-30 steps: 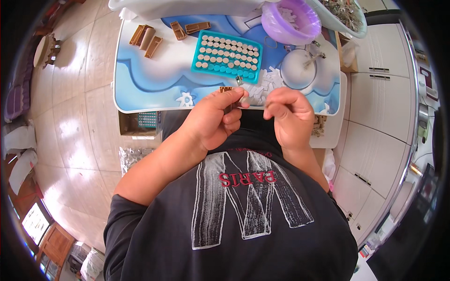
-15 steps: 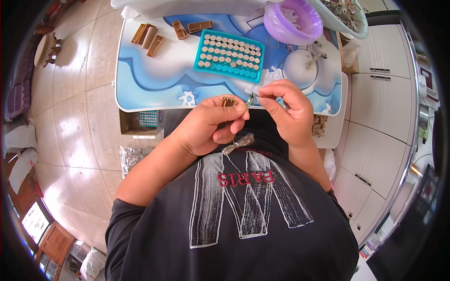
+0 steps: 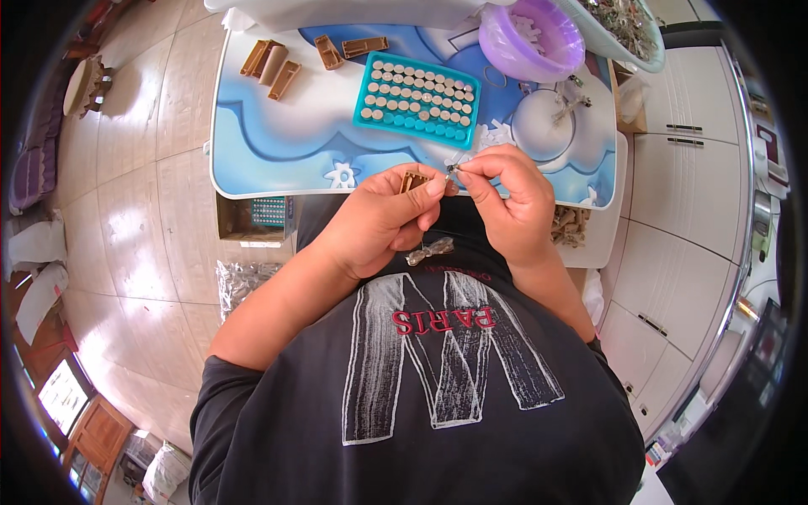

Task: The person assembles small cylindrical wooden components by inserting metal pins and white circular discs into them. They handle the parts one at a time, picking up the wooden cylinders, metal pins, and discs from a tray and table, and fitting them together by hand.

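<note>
Head view: I'm looking straight down on both hands, just off the table [image 3: 282, 160] edge; clock dirs taken from where the hands meet.
L hand [image 3: 383, 217]: thumb + fingers closed round a brown case [image 3: 413, 182], its hollow side up; grip narrow.
R hand [image 3: 512, 198]: thumb + index pinched tight on a small metallic part [image 3: 453, 170], just R of the case; too tiny for me to ID. Can't tell if L thumb touches it too.
Wire bundle [image 3: 430, 251]: at 6 o'clk, hanging under L hand on a thin strand, in front of the black shirt [image 3: 454, 370].
Teal tray [image 3: 364, 124]: 12 o'clk, approx. tilted a bit on the tabletop; rows of pale round discs [image 3: 411, 80], bare teal spots in the row nearest me.
Brown pcs [image 3: 273, 66]: grouped at 10 o'clk; two more brown shells [image 3: 364, 46] at 11.
White strips [image 3: 497, 135]: loose pile, 2 o'clk, by the tray's R side.
Purple bowl [image 3: 572, 55]: 1 o'clk, w/ white bits inside.
Pale basket [image 3: 652, 59]: between 1 & 2, beyond the bowl, full of tangled metallic parts.
Carton [image 3: 227, 220]: between 8 & 9, below table level, another teal tray inside.
</note>
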Action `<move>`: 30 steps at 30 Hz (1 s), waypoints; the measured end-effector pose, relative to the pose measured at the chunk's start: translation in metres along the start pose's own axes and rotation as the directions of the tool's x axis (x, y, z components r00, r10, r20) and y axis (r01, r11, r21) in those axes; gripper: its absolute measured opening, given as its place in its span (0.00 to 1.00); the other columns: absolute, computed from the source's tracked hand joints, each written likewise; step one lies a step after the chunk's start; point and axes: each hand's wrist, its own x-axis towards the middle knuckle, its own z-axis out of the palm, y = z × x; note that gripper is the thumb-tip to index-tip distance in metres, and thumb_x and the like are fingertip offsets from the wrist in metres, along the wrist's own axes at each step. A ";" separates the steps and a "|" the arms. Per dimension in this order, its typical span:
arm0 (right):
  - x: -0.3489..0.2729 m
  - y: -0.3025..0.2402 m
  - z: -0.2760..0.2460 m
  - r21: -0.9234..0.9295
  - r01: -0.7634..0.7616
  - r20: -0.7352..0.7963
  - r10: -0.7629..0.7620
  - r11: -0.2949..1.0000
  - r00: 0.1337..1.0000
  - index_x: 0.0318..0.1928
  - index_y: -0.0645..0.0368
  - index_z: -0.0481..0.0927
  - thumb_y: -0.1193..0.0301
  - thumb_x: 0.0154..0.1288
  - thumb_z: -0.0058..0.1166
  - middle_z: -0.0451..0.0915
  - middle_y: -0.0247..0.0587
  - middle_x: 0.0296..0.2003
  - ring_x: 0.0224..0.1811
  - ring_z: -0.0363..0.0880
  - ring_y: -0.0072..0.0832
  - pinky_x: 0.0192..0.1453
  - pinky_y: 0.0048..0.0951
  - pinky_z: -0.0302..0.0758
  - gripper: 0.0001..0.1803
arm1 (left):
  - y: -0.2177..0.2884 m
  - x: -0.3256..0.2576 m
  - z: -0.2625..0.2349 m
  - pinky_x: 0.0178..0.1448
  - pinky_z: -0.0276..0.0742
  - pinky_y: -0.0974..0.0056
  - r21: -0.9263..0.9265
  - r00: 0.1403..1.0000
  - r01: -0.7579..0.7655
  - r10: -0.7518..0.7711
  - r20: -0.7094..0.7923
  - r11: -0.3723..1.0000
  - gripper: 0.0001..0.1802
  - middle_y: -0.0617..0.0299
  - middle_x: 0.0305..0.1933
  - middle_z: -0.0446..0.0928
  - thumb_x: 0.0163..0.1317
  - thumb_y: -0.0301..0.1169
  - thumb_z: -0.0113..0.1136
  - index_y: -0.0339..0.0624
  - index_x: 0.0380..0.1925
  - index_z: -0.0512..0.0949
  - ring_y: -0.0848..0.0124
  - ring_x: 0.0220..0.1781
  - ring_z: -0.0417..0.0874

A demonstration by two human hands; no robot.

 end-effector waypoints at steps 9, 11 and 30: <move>-0.003 0.003 -0.001 0.176 -0.110 0.012 0.110 0.978 0.994 0.30 0.63 0.78 0.81 0.53 0.61 0.76 0.38 0.29 0.30 0.74 0.27 0.33 0.24 0.69 0.05 | -0.002 0.001 -0.009 0.23 0.54 0.73 -0.141 0.992 -0.123 0.117 -0.046 0.982 0.19 0.65 0.37 0.73 0.71 0.43 0.37 0.42 0.45 0.71 0.79 0.18 0.59; -0.002 -0.002 0.003 0.139 -0.083 0.023 0.080 0.987 0.997 0.31 0.61 0.79 0.80 0.52 0.62 0.76 0.38 0.30 0.31 0.74 0.27 0.35 0.25 0.69 0.05 | -0.003 0.002 -0.014 0.28 0.62 0.73 -0.119 0.990 -0.142 0.143 0.003 0.983 0.18 0.64 0.40 0.74 0.71 0.41 0.37 0.41 0.47 0.71 0.77 0.23 0.67; 0.001 -0.001 0.023 -0.024 0.023 -0.057 -0.024 0.999 0.998 0.29 0.59 0.80 0.80 0.47 0.64 0.74 0.36 0.29 0.32 0.72 0.31 0.34 0.29 0.68 0.08 | -0.002 0.001 -0.003 0.61 0.71 0.62 -0.153 0.990 -0.141 0.143 0.000 0.978 0.22 0.60 0.51 0.74 0.73 0.38 0.38 0.36 0.60 0.63 0.72 0.54 0.75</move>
